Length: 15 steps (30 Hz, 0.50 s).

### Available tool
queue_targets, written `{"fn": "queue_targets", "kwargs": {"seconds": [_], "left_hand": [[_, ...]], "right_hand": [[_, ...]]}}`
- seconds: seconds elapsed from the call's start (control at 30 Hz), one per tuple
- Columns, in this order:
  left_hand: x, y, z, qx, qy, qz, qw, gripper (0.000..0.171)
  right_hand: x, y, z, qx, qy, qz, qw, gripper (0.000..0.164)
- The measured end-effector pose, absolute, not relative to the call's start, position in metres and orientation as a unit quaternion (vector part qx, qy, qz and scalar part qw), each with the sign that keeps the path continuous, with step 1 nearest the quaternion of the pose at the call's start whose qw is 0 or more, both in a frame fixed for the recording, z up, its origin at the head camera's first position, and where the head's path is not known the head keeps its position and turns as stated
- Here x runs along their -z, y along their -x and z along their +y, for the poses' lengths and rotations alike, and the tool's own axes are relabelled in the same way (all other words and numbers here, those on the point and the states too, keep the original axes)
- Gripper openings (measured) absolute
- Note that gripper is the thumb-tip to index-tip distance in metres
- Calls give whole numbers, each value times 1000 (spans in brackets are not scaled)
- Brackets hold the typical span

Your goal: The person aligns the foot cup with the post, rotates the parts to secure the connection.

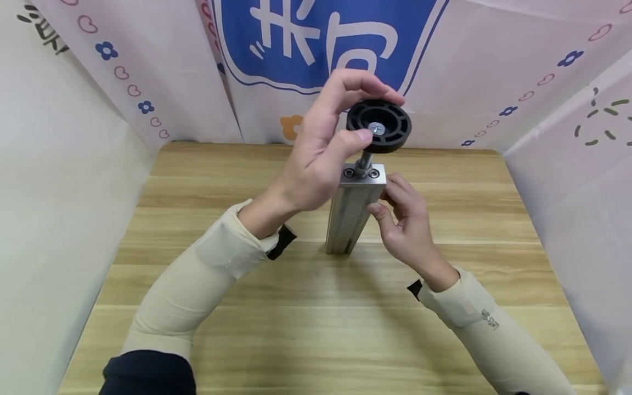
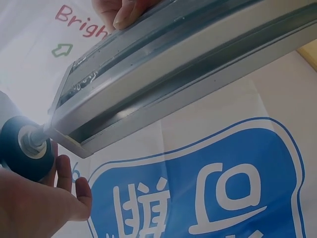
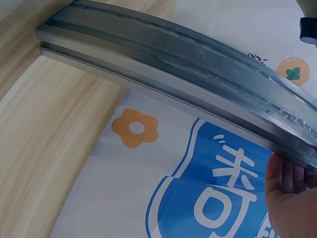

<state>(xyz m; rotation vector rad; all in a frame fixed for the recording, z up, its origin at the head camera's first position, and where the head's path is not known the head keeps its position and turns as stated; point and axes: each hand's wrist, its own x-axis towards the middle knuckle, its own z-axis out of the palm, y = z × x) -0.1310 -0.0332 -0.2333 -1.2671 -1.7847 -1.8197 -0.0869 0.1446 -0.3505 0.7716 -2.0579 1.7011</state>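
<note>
An aluminium profile point(image 1: 349, 214) stands upright at the middle of the wooden table, with a metal plate screwed across its top. From this plate rises a threaded stem point(image 1: 366, 160) bearing a round black levelling foot point(image 1: 396, 122). My left hand point(image 1: 316, 151) holds the foot, thumb on its near face and fingers around the far rim. Lower down, my right hand point(image 1: 407, 222) grips the profile near its upper end, thumb in front and fingers behind. In the left wrist view, a nut point(image 2: 33, 143) shows at the base of the foot point(image 2: 17, 158).
The wooden table point(image 1: 237, 307) meets a printed cloth point(image 1: 459, 71) with a blue sign at the back. White cloth walls point(image 1: 587, 181) close in both sides. A black wrist camera point(image 1: 282, 242) sits under the left cuff.
</note>
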Motion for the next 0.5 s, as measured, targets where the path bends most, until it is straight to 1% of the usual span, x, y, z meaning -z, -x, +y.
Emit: {"fn": "queue_targets", "kwargs": {"seconds": [0.07, 0.13, 0.2, 0.3, 0.37, 0.5], "left_hand": [[233, 131, -33, 635, 442, -619, 135, 47], [233, 131, -33, 625, 441, -628, 145, 48], [233, 130, -34, 606, 433, -645, 170, 49], [233, 129, -35, 574, 408, -675, 222, 53], [232, 127, -35, 559, 389, -688, 249, 57], [230, 126, -35, 543, 362, -704, 278, 66]], "right_hand": [[351, 87, 145, -603, -272, -728, 182, 26], [352, 87, 145, -605, -273, -726, 183, 26], [352, 87, 145, -606, -276, -723, 183, 28], [353, 88, 145, -609, -279, -719, 184, 32], [353, 87, 145, -609, -282, -718, 183, 34], [352, 87, 145, -607, -286, -718, 183, 30]]}}
